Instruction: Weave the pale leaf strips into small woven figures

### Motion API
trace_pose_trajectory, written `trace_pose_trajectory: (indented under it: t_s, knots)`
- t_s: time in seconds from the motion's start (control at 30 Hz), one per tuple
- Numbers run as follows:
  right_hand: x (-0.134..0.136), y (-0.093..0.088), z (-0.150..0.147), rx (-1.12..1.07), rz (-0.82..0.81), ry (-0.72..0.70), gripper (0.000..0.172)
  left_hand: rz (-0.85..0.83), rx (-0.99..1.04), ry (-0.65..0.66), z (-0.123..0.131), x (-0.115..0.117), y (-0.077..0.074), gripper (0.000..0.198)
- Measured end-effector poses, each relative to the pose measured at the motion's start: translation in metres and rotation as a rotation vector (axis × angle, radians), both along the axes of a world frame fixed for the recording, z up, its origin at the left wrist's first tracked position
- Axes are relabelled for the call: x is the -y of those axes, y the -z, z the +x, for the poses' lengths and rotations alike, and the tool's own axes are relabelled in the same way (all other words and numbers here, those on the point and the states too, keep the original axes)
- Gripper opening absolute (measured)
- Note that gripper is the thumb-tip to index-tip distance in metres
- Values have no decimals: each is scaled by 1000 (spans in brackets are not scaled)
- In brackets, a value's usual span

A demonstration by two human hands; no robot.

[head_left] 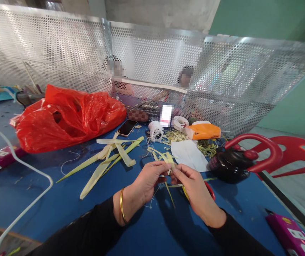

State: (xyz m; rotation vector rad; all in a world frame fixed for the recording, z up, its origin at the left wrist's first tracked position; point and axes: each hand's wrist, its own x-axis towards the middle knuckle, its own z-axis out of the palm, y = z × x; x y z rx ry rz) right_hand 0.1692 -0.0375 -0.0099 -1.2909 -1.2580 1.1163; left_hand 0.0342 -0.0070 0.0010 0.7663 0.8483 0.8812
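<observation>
My left hand, with a gold bangle at its wrist, pinches a bundle of pale green husk strips over the blue table. From the other side, the thumb and fingers of my right hand close on the same strips, and the fingertips of both hands nearly meet. Thin strip ends stick out above and below the fingers. Partly hidden under my right hand lies a red and yellow object; its kind cannot be made out. Left of my hands, several long husk leaves lie loose on the table.
Around the blue table are a red plastic bag, a phone, white string, a tape roll, an orange packet, white paper and a black kettle. Perforated metal screens stand behind, with people beyond.
</observation>
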Motion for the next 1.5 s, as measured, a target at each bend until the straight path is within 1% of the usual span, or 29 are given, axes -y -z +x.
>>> trace_pose_trajectory:
  t_s: [0.17, 0.33, 0.4, 0.47, 0.57, 0.63, 0.73, 0.8, 0.87, 0.9, 0.93, 0.97, 1.07, 1.1, 1.13, 1.17, 1.23, 1.3, 1.4, 1.5]
  knots:
    - [2, -3, -1, 88, 6, -80, 27, -11, 87, 1, 0, 0, -3, 17]
    - [5, -3, 0, 220, 4, -210, 20, -97, 273, -115, -9, -11, -15, 25]
    - [7, -2, -1, 298, 10, -269, 20, -80, 358, -181, -16, -18, -20, 25]
    - [9, -1, -2, 350, -14, -332, 19, -53, 412, -206, -22, -24, -24, 25]
    - [11, -1, -3, 364, -81, -415, 17, -56, 437, -224, -28, -30, -25, 25]
    - [12, -3, -2, 334, -109, -436, 16, -64, 446, -222, -29, -32, -24, 27]
    - [12, -8, -1, 266, -151, -464, 14, -60, 452, -207, -29, -34, -21, 29]
    - [12, -11, 0, 266, -175, -514, 14, -55, 442, -183, -28, -34, -21, 29]
    - [11, -13, 1, 301, -180, -553, 15, -57, 420, -144, -27, -32, -22, 27]
    - [10, -14, 2, 312, -165, -542, 17, -59, 397, -111, -25, -29, -23, 27]
    - [9, -14, 4, 304, -137, -499, 19, -59, 368, -64, -24, -26, -24, 26]
    - [7, -14, 5, 276, -100, -426, 21, -55, 330, -4, -23, -23, -25, 26]
    - [2, -16, 9, 115, 18, -127, 28, -29, 214, 229, -18, -11, -27, 27]
    - [0, -17, 10, 55, 42, -58, 30, -22, 188, 303, -17, -7, -26, 27]
    - [-1, -18, 11, 0, 56, -26, 31, -18, 164, 369, -15, -3, -25, 28]
    - [-1, -19, 12, -52, 60, -29, 32, -13, 141, 424, -14, 0, -24, 28]
    - [-1, -20, 12, -159, 34, -92, 35, -10, 99, 508, -12, 4, -21, 30]
    - [-1, -19, 13, -258, -22, -145, 33, -10, 56, 560, -10, 7, -19, 31]
    - [-1, -15, 14, -362, -114, -162, 28, -14, 10, 622, -9, 10, -19, 32]
    - [-2, -14, 16, -427, -200, -209, 29, -10, 6, 688, -9, 12, -21, 33]
